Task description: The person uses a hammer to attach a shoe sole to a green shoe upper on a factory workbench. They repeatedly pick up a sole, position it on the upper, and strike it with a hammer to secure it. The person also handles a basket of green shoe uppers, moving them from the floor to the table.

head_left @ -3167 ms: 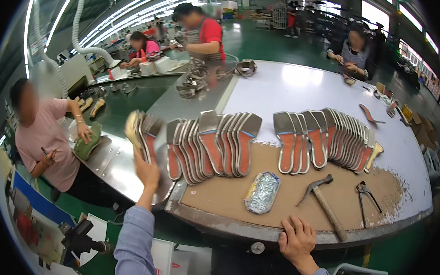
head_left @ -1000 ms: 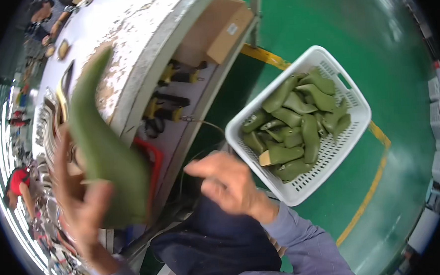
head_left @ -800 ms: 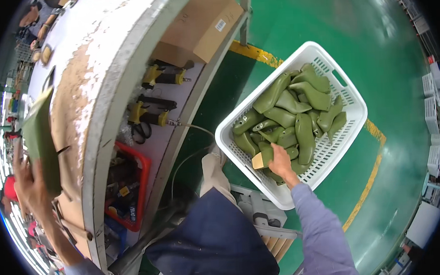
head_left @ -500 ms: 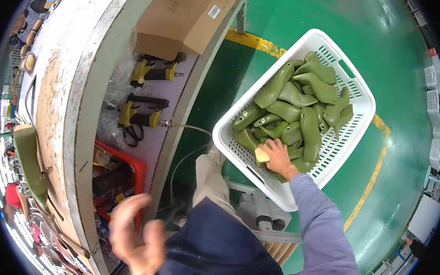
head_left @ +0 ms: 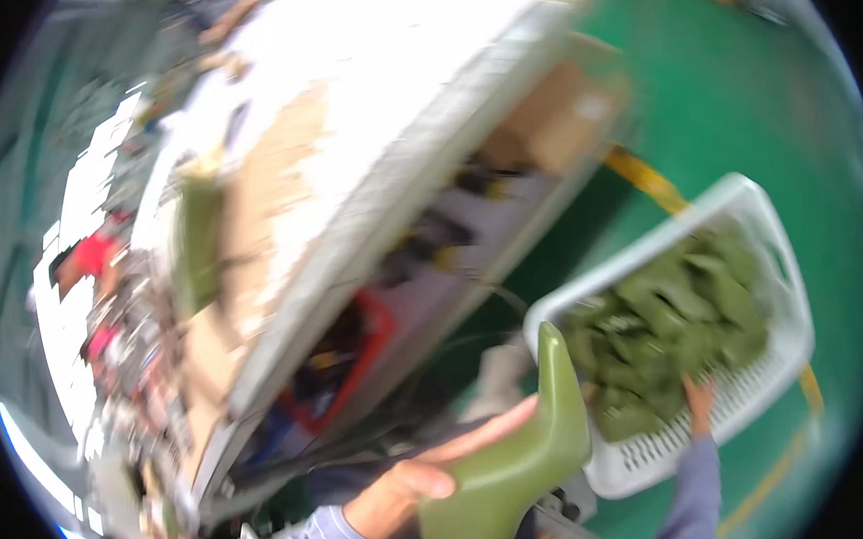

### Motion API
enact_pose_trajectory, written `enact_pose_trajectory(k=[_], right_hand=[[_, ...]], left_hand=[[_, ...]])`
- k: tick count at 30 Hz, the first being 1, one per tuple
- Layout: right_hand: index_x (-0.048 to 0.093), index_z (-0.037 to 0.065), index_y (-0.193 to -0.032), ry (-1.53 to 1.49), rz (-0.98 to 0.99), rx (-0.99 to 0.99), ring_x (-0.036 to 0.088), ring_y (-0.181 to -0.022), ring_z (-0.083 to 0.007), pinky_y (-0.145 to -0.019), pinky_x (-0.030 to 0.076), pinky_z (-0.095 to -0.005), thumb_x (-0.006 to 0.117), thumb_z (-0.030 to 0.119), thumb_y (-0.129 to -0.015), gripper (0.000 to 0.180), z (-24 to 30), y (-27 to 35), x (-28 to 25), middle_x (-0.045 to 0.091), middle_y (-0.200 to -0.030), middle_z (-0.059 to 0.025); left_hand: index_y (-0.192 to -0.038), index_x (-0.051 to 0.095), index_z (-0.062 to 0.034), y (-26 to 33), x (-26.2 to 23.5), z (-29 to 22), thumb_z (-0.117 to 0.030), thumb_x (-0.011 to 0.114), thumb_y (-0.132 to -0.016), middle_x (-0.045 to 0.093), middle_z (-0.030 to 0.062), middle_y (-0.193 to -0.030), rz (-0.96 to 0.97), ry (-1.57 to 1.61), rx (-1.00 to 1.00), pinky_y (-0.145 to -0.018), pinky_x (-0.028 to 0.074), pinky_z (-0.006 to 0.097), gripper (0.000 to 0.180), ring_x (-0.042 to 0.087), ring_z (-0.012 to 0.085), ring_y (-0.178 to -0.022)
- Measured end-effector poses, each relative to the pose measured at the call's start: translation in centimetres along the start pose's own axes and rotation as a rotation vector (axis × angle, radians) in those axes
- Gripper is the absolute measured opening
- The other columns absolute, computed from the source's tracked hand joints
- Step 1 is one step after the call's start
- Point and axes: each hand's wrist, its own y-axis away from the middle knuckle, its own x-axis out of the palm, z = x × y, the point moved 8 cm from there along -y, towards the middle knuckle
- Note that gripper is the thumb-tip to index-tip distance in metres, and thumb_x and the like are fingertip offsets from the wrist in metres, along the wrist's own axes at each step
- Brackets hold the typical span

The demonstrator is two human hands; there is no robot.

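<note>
A green shoe last (head_left: 515, 470) is in my left hand (head_left: 404, 491), its narrow toe pointing up and its wide end towards me. The thumb lies over its near side, and the other fingers run along and behind it. My right hand (head_left: 699, 402) reaches into a white plastic basket (head_left: 647, 468) against the piled green shoe lasts (head_left: 682, 300). Motion blur and the pile hide what its fingers do. On the bench at the left, a blurred green shoe last (head_left: 199, 243) stands.
The long workbench (head_left: 386, 155) crosses from lower left to upper right. Its lower shelf holds a cardboard box (head_left: 555, 117), dark and yellow tools (head_left: 430, 240) and a red bin (head_left: 381, 321). Yellow lines mark the green floor (head_left: 715, 89). Other people are blurred beyond the bench.
My left hand, empty before, now grips a shoe last. My right hand, earlier on a last with a yellowish end, is still in the basket. The whole view has swung left.
</note>
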Motion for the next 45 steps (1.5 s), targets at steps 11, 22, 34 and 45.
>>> enact_pose_trajectory(k=[11,22,34,45], right_hand=[[0.038,0.0,-0.149,-1.335,0.444,-0.059,0.054,-0.122,-0.0263,-0.105,0.043,-0.0377,0.08,0.004,-0.08,0.081,19.1,13.0,-4.7,0.055,-0.136,-0.0131],[0.039,-0.001,-0.149,-1.523,0.864,-0.863,0.065,-0.117,-0.0311,-0.097,0.052,-0.0386,0.063,0.022,-0.098,0.061,59.8,35.8,-19.1,0.056,-0.137,-0.0277],[0.025,-0.004,-0.151,-0.467,-0.137,0.516,0.036,-0.139,-0.0426,-0.115,0.033,-0.0477,0.084,0.055,-0.073,0.114,11.5,5.3,9.6,0.039,-0.147,-0.032],[0.045,0.01,-0.143,-1.711,0.292,0.286,0.057,-0.117,-0.0275,-0.094,0.051,-0.0484,0.055,0.048,-0.09,0.066,23.6,21.2,-0.9,0.056,-0.134,-0.0113]], left_hand=[[-0.16,0.028,-0.0102,25.5,-3.2,-30.2,-0.035,0.064,-0.077,0.046,0.0221,-0.148,-1.259,-1.288,0.548,-0.104,0.047,0.034,0.094,0.063,0.0271,-0.116],[-0.15,0.044,-0.01,16.3,-10.0,-39.9,-0.039,0.066,-0.091,0.05,0.0199,-0.145,-1.335,-1.869,0.448,-0.112,0.039,0.041,0.07,0.049,0.031,-0.133],[-0.152,0.043,-0.0176,5.7,-8.7,-37.6,-0.039,0.055,-0.103,0.046,0.0109,-0.153,-0.967,-2.127,0.733,-0.115,0.034,0.037,0.055,0.046,0.0241,-0.137],[-0.134,0.057,-0.0007,0.7,5.1,-18.5,-0.018,0.078,-0.08,0.06,0.0181,-0.131,-0.597,-1.603,0.835,-0.104,0.046,0.042,0.061,0.059,0.0326,-0.121]])
